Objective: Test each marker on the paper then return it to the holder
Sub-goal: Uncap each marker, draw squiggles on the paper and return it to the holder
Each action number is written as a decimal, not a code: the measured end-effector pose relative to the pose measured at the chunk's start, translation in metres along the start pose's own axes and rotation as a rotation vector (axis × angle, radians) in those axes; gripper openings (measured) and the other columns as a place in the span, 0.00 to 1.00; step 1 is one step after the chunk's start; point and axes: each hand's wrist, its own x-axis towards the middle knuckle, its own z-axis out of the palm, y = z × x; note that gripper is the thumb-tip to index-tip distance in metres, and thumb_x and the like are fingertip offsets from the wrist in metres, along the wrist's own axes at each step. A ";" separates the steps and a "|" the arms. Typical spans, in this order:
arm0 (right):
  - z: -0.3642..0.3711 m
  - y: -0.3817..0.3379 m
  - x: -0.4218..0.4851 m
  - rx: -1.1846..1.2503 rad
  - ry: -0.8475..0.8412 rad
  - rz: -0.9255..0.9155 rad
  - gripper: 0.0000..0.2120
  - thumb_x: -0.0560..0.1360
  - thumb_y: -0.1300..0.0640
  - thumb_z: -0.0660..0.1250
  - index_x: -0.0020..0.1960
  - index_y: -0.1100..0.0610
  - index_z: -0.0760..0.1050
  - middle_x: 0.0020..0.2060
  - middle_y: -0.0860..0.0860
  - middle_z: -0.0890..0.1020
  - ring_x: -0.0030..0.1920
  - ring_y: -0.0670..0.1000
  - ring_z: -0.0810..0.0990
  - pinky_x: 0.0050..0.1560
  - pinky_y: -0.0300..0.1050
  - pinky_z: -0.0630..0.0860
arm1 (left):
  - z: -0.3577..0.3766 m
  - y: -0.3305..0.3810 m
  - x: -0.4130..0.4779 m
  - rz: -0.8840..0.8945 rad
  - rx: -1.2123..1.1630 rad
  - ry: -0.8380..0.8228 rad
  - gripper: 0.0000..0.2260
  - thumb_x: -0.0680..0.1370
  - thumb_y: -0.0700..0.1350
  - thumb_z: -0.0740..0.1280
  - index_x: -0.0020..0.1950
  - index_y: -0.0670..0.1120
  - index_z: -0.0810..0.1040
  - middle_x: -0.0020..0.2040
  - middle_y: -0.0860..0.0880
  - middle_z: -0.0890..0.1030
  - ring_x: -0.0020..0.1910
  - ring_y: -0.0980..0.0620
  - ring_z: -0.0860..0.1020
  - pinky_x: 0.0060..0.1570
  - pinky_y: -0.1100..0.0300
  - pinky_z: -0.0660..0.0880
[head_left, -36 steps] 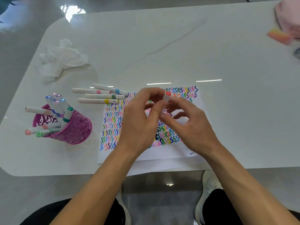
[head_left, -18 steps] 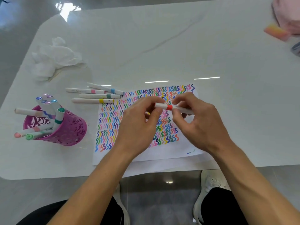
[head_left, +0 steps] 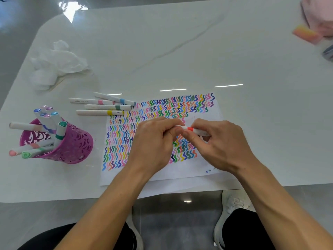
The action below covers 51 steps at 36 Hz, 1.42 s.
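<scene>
Marker [head_left: 190,129] now level; L hand [head_left: 153,144], R hand [head_left: 224,146] fingers [head_left: 189,137] round it

Bright even light, glare streaks on glossy table [head_left: 234,123], blurred bowed edges, soft shadows

No legible text, brand or number in view.
Only candidate: faint dark print on the barrel of the pink-banded marker [head_left: 86,101] lying on the table [head_left: 198,51], too small to read. The orange-banded marker [head_left: 190,129] shows a plain white barrel, blurred, nothing legible. The paper [head_left: 180,171] carries only rows of coloured wavy strokes, not letters or digits. The purple holder [head_left: 77,145] has a cut-out ornament pattern, no wording.
</scene>
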 end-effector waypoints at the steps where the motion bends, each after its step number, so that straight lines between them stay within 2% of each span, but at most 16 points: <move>1: 0.000 0.001 0.000 0.000 0.009 0.032 0.28 0.79 0.28 0.59 0.36 0.51 0.73 0.25 0.45 0.74 0.26 0.48 0.73 0.29 0.42 0.68 | 0.000 0.000 0.001 -0.019 -0.021 0.017 0.06 0.79 0.46 0.70 0.54 0.52 0.87 0.42 0.58 0.84 0.40 0.60 0.81 0.48 0.56 0.80; 3: -0.002 0.002 0.000 0.060 0.033 0.095 0.30 0.77 0.27 0.59 0.33 0.53 0.70 0.23 0.47 0.71 0.25 0.48 0.71 0.28 0.43 0.67 | -0.002 -0.001 0.003 -0.063 -0.078 0.049 0.06 0.78 0.47 0.72 0.53 0.54 0.87 0.41 0.60 0.84 0.39 0.61 0.82 0.46 0.59 0.80; 6: -0.007 0.004 0.002 0.180 0.054 0.142 0.26 0.78 0.29 0.59 0.35 0.50 0.71 0.26 0.46 0.74 0.27 0.47 0.72 0.30 0.44 0.68 | -0.002 -0.001 0.005 -0.117 -0.132 0.079 0.05 0.77 0.51 0.72 0.52 0.56 0.87 0.40 0.63 0.84 0.38 0.64 0.82 0.43 0.64 0.79; 8: -0.011 0.007 0.003 0.290 0.052 0.213 0.18 0.82 0.35 0.58 0.46 0.47 0.75 0.31 0.48 0.78 0.32 0.49 0.76 0.34 0.49 0.73 | 0.000 -0.002 0.005 -0.117 -0.094 0.097 0.06 0.78 0.52 0.72 0.52 0.56 0.86 0.41 0.64 0.83 0.40 0.65 0.81 0.43 0.69 0.76; 10: -0.013 0.013 0.004 0.415 0.081 0.273 0.06 0.85 0.45 0.59 0.61 0.42 0.72 0.37 0.49 0.81 0.35 0.47 0.78 0.38 0.49 0.75 | 0.001 -0.003 0.005 -0.103 -0.029 0.103 0.06 0.78 0.52 0.71 0.53 0.56 0.86 0.44 0.63 0.83 0.42 0.65 0.80 0.45 0.72 0.74; 13: -0.014 0.020 0.005 0.526 0.146 0.296 0.16 0.86 0.56 0.60 0.69 0.39 0.65 0.46 0.48 0.83 0.36 0.46 0.81 0.39 0.44 0.77 | 0.004 -0.004 0.005 -0.083 0.021 0.117 0.07 0.79 0.51 0.71 0.55 0.54 0.86 0.47 0.59 0.84 0.43 0.62 0.79 0.47 0.73 0.72; 17: -0.014 0.021 0.006 0.596 0.218 0.291 0.14 0.85 0.60 0.63 0.62 0.42 0.72 0.53 0.48 0.83 0.41 0.49 0.86 0.41 0.44 0.82 | 0.005 -0.002 0.006 -0.043 0.065 0.122 0.07 0.79 0.48 0.71 0.56 0.51 0.85 0.47 0.58 0.83 0.42 0.62 0.77 0.45 0.78 0.69; 20: -0.014 0.021 0.008 0.682 0.270 0.318 0.10 0.85 0.60 0.63 0.56 0.46 0.79 0.54 0.49 0.85 0.46 0.49 0.88 0.48 0.44 0.85 | 0.006 -0.001 0.008 -0.033 0.069 0.112 0.07 0.79 0.48 0.71 0.56 0.51 0.85 0.46 0.58 0.82 0.41 0.61 0.77 0.45 0.77 0.70; 24: -0.015 0.027 0.009 0.838 0.288 0.380 0.14 0.85 0.65 0.60 0.59 0.51 0.82 0.53 0.48 0.86 0.52 0.51 0.87 0.54 0.46 0.84 | 0.008 0.002 0.009 -0.018 0.077 0.089 0.08 0.79 0.47 0.72 0.56 0.50 0.85 0.45 0.59 0.79 0.40 0.64 0.75 0.45 0.79 0.67; 27: -0.017 0.034 0.009 0.820 0.297 0.342 0.15 0.79 0.69 0.68 0.59 0.52 0.80 0.50 0.51 0.87 0.53 0.52 0.87 0.53 0.48 0.85 | 0.009 0.002 0.011 -0.005 0.075 0.083 0.08 0.78 0.47 0.73 0.56 0.50 0.86 0.46 0.56 0.81 0.41 0.62 0.75 0.47 0.79 0.67; 31: -0.015 0.038 0.010 0.754 0.295 0.320 0.14 0.74 0.54 0.78 0.56 0.48 0.79 0.43 0.47 0.85 0.47 0.50 0.85 0.46 0.43 0.83 | 0.013 -0.001 0.014 0.017 0.122 0.057 0.09 0.77 0.46 0.74 0.56 0.50 0.86 0.50 0.53 0.83 0.51 0.54 0.78 0.53 0.67 0.69; 34: -0.012 0.037 0.014 0.785 0.328 0.348 0.07 0.77 0.48 0.73 0.51 0.49 0.79 0.39 0.49 0.82 0.38 0.52 0.82 0.40 0.45 0.81 | 0.019 -0.005 0.015 0.058 0.196 0.043 0.09 0.75 0.44 0.75 0.54 0.48 0.87 0.52 0.51 0.83 0.54 0.51 0.78 0.56 0.61 0.71; 38: -0.006 0.037 0.017 0.849 0.326 0.388 0.05 0.81 0.51 0.66 0.49 0.51 0.75 0.34 0.54 0.83 0.38 0.60 0.81 0.37 0.49 0.79 | 0.024 -0.011 0.014 0.076 0.223 0.028 0.08 0.75 0.44 0.75 0.54 0.48 0.87 0.57 0.49 0.83 0.58 0.48 0.78 0.60 0.53 0.74; 43: 0.002 0.038 0.018 0.798 0.369 0.420 0.03 0.80 0.53 0.68 0.49 0.51 0.75 0.37 0.54 0.86 0.35 0.55 0.85 0.37 0.47 0.81 | 0.024 -0.013 0.017 0.069 0.245 0.004 0.08 0.76 0.44 0.75 0.54 0.49 0.87 0.61 0.49 0.82 0.61 0.48 0.77 0.60 0.52 0.75; 48: 0.005 0.039 0.014 0.798 0.460 0.458 0.09 0.77 0.54 0.72 0.45 0.49 0.71 0.35 0.54 0.85 0.32 0.55 0.84 0.31 0.43 0.78 | 0.025 -0.013 0.016 0.026 0.250 -0.008 0.08 0.76 0.46 0.75 0.55 0.50 0.87 0.61 0.50 0.82 0.62 0.49 0.77 0.61 0.55 0.74; 51: 0.005 0.039 0.014 0.795 0.439 0.468 0.08 0.77 0.55 0.72 0.46 0.48 0.72 0.35 0.54 0.86 0.32 0.53 0.84 0.31 0.42 0.77 | 0.026 -0.013 0.017 0.006 0.245 -0.009 0.08 0.76 0.46 0.75 0.54 0.50 0.87 0.61 0.51 0.82 0.62 0.50 0.76 0.61 0.57 0.72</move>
